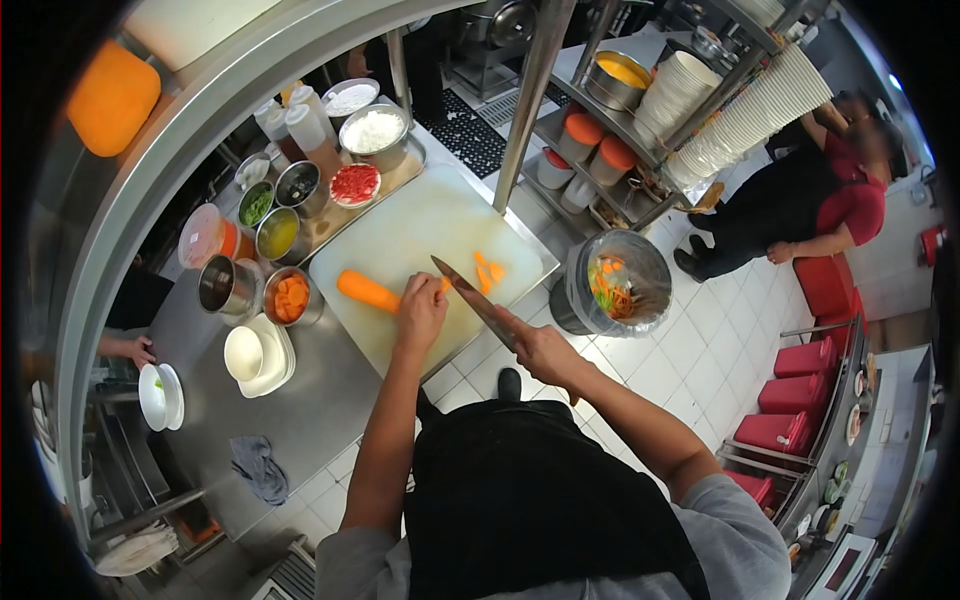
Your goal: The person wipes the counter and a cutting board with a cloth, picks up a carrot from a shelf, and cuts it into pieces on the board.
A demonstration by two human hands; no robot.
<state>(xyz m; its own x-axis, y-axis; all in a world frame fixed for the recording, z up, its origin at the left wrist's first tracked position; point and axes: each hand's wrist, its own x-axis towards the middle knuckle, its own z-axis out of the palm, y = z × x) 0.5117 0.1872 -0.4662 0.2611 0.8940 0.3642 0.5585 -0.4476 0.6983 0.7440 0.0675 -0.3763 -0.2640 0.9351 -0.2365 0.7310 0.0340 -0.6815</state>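
Knife gripped in right hand, left hand closed on carrot, at middle of board, slices to the right; from rolling of carrot, possible slip of knife into left hand.

Floor tiles brightly lit; corners blacked out; steel shelf edge bowed, upper left; small glare noted, upper right.

Looks like a restaurant kitchen. Has a wide steel counter, a large cutting board with a carrot, squeeze bottles, and metal pots, one full of orange chunks. Also includes tall stacks of white dishes, a lined bin with vegetable scraps, a white tiled floor, and a black apron.
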